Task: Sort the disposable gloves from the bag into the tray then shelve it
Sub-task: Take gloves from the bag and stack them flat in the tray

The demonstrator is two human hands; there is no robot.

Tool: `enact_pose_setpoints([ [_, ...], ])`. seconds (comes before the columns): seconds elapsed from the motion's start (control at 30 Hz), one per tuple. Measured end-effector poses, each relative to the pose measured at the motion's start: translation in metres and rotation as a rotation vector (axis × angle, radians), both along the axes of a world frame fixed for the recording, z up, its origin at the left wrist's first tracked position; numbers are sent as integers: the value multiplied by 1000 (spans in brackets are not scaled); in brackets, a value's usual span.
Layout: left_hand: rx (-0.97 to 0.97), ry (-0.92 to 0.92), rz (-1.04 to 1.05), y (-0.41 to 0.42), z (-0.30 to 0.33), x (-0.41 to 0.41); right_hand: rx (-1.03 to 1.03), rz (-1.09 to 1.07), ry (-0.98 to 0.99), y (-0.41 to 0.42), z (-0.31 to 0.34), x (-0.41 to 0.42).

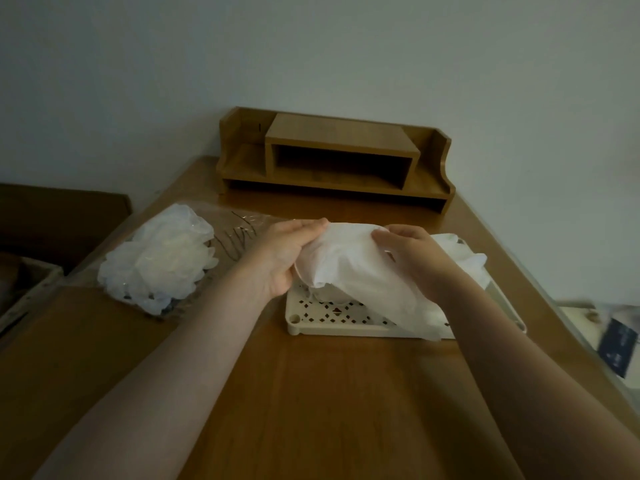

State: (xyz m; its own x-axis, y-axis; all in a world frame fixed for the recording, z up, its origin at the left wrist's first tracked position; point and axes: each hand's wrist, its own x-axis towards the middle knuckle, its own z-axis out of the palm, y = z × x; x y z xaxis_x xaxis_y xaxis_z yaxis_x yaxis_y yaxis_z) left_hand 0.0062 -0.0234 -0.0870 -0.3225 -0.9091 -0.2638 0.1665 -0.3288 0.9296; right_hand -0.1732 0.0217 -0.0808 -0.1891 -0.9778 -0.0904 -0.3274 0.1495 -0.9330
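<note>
A cream perforated tray (332, 320) lies on the wooden table, right of centre. Over it hangs a white disposable glove (349, 268), stretched flat between both hands. My left hand (284, 254) grips its left edge, and my right hand (412, 251) pinches its top right part. More white gloves (467, 258) lie bunched at the tray's far right. To the left, a clear plastic bag (239, 233) lies open on the table with a heap of translucent gloves (159, 258) on it.
A wooden desk shelf (332, 157) with an open slot stands against the wall at the table's far end. A dark blue packet (620, 344) lies off the table's right edge. A dark box sits low on the left.
</note>
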Motion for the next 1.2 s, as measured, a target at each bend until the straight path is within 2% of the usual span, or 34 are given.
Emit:
enact_pose_setpoints([
  [0.23,-45,-18,-29,13,6,-28,-47,-159,3,5,2,-36],
  [0.33,-113,20,-67,13,12,-37,-32,-257,-159,7,0,-56],
  [0.43,-111,126,-69,12,17,-45,-38,-226,-461,11,2,-67],
  [0.5,-79,212,-57,10,21,-50,-59,-221,-507,9,4,-70],
  [0.6,-80,247,-57,7,28,-57,-66,-242,-277,7,12,-71],
  [0.7,-114,195,-69,4,34,-62,-101,-215,10,8,25,-76],
  [0.73,-136,160,-71,3,36,-65,-123,-180,49,9,29,-79],
  [0.83,-205,52,-76,-5,35,-70,-128,-87,-21,9,35,-87],
  [0.9,-242,-16,-108,-12,32,-73,-125,-59,3,7,37,-91],
  [1.07,-380,-234,-255,-29,30,-78,-201,-165,284,-18,30,-101],
  [1.13,-453,-345,-246,-42,31,-81,-270,-203,410,-34,30,-102],
  [1.2,-526,-443,-208,-55,31,-83,-366,-238,624,-47,30,-106],
])
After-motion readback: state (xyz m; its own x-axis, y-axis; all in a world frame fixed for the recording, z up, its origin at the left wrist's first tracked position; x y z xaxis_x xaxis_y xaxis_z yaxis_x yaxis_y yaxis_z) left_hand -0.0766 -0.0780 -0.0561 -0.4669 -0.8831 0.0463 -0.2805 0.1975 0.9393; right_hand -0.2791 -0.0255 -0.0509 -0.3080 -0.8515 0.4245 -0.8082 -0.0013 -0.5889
